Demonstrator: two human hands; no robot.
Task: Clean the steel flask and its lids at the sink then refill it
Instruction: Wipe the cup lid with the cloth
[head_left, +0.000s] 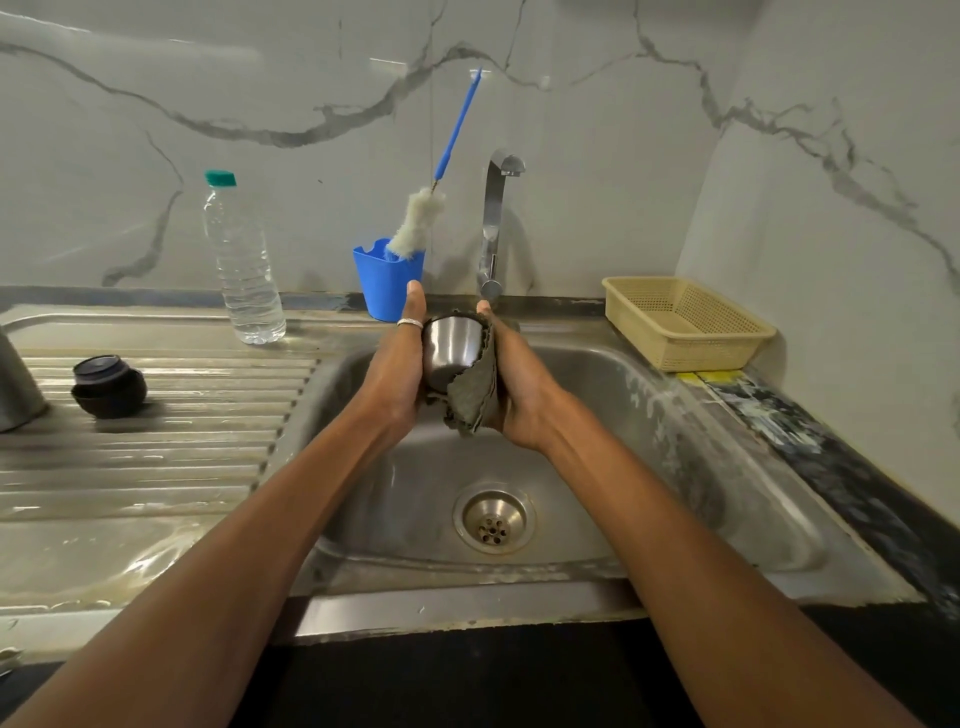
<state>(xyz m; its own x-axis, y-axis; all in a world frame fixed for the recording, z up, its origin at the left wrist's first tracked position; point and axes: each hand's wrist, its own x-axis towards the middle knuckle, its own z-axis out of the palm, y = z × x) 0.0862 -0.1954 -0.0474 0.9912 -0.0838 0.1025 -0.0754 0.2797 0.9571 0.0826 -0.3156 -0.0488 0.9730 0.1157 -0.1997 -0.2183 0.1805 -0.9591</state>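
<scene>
Left hand (397, 366) grips steel lid (449, 345) over sink (649, 415); right hand (522, 397) grips cloth (470, 402), pressing it against the lid. Dark lid (109, 387) and flask (15, 379) lie left. Scrubbing looks early; rinse and bottle (244, 260) refill remain.

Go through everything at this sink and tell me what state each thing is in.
Steel cup lid: gripped in left hand
Scrub pad: held against it by right hand
Dark inner lid: resting on drainboard
Water bottle: upright, capped
Tap: no stream visible
Bottle brush: standing in blue cup
</scene>
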